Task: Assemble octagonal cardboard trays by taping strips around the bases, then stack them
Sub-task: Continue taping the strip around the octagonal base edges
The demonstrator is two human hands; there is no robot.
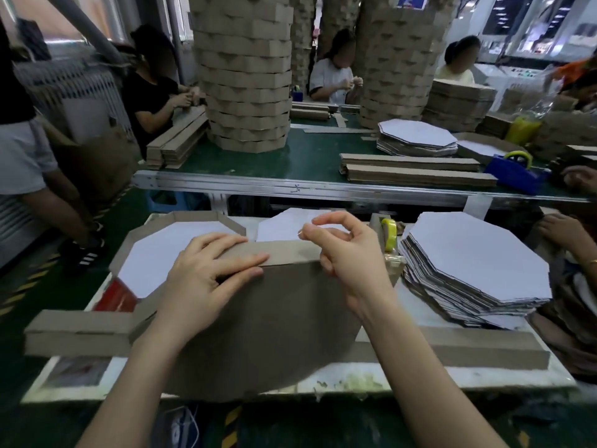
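Brown octagonal cardboard base (274, 324) tilts up on white counter (403, 378), brown cardboard strip (290, 255) along its top edge. Left grip (210, 273) flat, pressing strip; right grip (342, 250) pinching, likely clear tape (314, 226). Risk: pressure eases, strip shifts, tape lands crooked.

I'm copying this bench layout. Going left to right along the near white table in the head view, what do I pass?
Bundle of cardboard strips, finished tray, left hand, right hand pinching clear tape, yellow tape roll, stack of octagonal bases.
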